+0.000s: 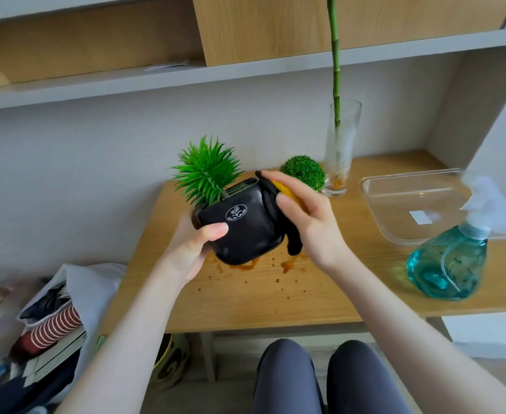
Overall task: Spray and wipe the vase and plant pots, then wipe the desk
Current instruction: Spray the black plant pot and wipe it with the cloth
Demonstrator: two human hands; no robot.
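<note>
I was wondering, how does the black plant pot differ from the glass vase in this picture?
The black plant pot is opaque, squat and square-sided; the glass vase is clear, tall and cylindrical. The pot is tilted and held above the desk by the left hand, while the right hand presses a cloth to it; the vase stands upright on the desk, untouched. The pot holds a spiky green plant; the vase holds a long green stalk.

- I see my left hand point(196, 243) gripping the black pot point(240, 225), tilted and lifted above the desk point(275, 297).
- My right hand point(302, 216) presses a black-and-yellow cloth point(278, 204) against the pot's right side.
- Brown drips point(287, 265) spot the desk under the pot.
- Behind the pot: a round green plant point(304, 172), then a glass vase point(340, 150).
- Far right of the pot: a teal spray bottle point(449, 261) and a clear tray point(410, 204).
</note>
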